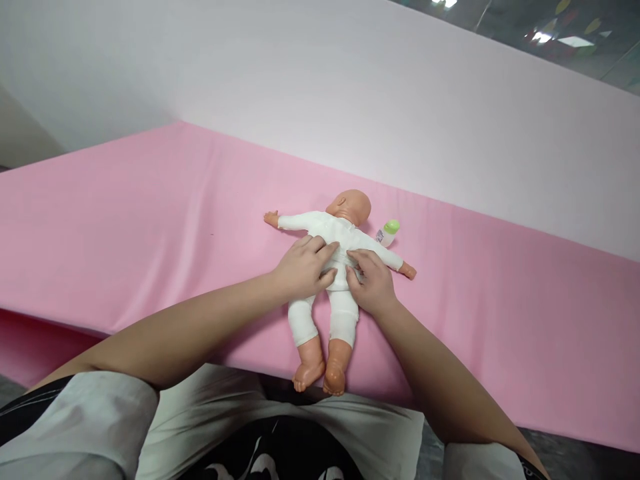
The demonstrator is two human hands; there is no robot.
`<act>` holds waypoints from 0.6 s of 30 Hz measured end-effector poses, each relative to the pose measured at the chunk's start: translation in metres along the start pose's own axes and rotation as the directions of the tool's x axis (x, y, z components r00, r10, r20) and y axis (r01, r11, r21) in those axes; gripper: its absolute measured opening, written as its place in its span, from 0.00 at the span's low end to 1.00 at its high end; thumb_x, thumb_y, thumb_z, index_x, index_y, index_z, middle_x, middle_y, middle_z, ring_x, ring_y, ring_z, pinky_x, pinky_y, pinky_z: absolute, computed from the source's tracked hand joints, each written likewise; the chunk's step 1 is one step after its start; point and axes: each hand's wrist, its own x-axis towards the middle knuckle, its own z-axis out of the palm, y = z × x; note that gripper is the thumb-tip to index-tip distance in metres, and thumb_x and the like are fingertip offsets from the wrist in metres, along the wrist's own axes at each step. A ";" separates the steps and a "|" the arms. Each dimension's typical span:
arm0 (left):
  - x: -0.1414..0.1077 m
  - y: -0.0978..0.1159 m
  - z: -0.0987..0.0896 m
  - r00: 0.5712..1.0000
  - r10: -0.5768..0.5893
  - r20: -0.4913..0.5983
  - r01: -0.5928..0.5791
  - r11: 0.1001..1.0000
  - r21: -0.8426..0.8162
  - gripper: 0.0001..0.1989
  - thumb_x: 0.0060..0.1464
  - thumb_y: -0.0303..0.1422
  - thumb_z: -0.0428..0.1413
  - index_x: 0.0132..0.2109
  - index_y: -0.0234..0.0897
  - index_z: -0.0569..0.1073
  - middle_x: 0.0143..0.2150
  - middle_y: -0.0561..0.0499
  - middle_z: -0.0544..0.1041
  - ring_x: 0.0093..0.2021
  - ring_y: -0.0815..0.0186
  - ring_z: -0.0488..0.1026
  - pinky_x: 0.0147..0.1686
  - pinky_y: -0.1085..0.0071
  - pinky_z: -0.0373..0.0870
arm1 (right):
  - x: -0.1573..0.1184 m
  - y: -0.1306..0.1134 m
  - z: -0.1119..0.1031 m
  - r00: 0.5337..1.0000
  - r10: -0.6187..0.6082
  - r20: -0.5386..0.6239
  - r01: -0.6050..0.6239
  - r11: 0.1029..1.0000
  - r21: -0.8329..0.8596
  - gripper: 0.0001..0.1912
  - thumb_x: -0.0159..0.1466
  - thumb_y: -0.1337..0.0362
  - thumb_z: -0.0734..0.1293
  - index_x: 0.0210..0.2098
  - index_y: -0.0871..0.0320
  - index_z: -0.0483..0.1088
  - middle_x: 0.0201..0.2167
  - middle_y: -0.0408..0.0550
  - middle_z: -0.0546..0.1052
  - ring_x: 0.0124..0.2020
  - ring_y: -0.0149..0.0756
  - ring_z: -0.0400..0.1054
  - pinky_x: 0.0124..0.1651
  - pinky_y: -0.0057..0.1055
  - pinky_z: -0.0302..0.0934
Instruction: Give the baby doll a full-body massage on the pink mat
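Observation:
A baby doll (344, 235) with a white cloth body lies stretched out on the pink-covered table (435, 320), its head turned to one side and its feet toward me. My left hand (307, 267) rests on the left side of the doll's torso, fingers curled, thumb and forefinger apart. On the right side of the torso lies my right hand (373, 277), fingers bent and thumb apart from them. The fingertips of both hands touch the white cloth near the middle, with a narrow gap between the hands. Neither hand holds anything visible.
A small bottle (388, 233) with a green cap lies beside the doll's right-hand arm. Behind the table rises a pale wall (320, 87). The table's front edge is close to my lap, and the doll's feet reach it.

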 end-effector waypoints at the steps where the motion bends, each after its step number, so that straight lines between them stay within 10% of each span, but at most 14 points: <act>1: 0.000 0.000 0.000 0.999 0.025 -0.030 -0.025 1.000 0.011 0.28 0.65 0.42 0.54 0.66 0.32 0.72 0.51 0.38 0.74 0.50 0.49 0.71 0.55 0.50 0.69 | 0.000 0.000 0.001 1.000 -0.012 -0.014 0.011 1.000 -0.019 0.18 0.70 0.63 0.64 0.57 0.53 0.77 0.54 0.55 0.80 0.59 0.49 0.73 0.66 0.51 0.67; 6: 0.004 -0.002 -0.001 0.996 0.094 -0.010 -0.094 0.996 0.013 0.24 0.63 0.39 0.55 0.63 0.37 0.75 0.58 0.38 0.74 0.56 0.46 0.70 0.57 0.49 0.67 | 0.004 0.005 0.005 0.999 -0.020 0.051 0.023 0.997 -0.071 0.19 0.70 0.62 0.64 0.58 0.55 0.77 0.56 0.56 0.79 0.60 0.52 0.70 0.68 0.55 0.64; 18: 0.012 -0.014 -0.019 0.984 -0.003 0.176 0.061 0.944 -0.325 0.18 0.68 0.45 0.53 0.46 0.39 0.82 0.40 0.48 0.82 0.41 0.58 0.78 0.42 0.62 0.73 | 0.010 0.002 -0.007 0.981 0.064 0.185 -0.081 0.993 0.084 0.10 0.70 0.62 0.66 0.43 0.50 0.81 0.41 0.46 0.84 0.45 0.44 0.77 0.55 0.45 0.71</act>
